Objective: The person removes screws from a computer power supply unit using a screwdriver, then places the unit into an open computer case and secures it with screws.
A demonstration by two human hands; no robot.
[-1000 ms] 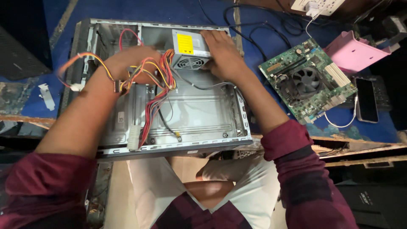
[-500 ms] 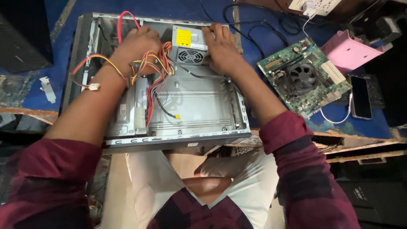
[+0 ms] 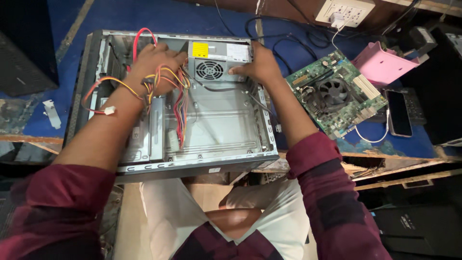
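I see the grey power supply (image 3: 219, 60) sitting in the far corner of the open computer case (image 3: 216, 130), its fan grille facing me. My right hand (image 3: 257, 65) presses flat against its right side, fingers released. My left hand (image 3: 156, 65) grasps the bundle of coloured wires (image 3: 175, 96) just beside it. A green motherboard (image 3: 339, 96) lies right of the case, on the blue table (image 3: 159, 17).

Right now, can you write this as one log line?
left hand: gripping wire bundle | right hand: on power supply | case: open
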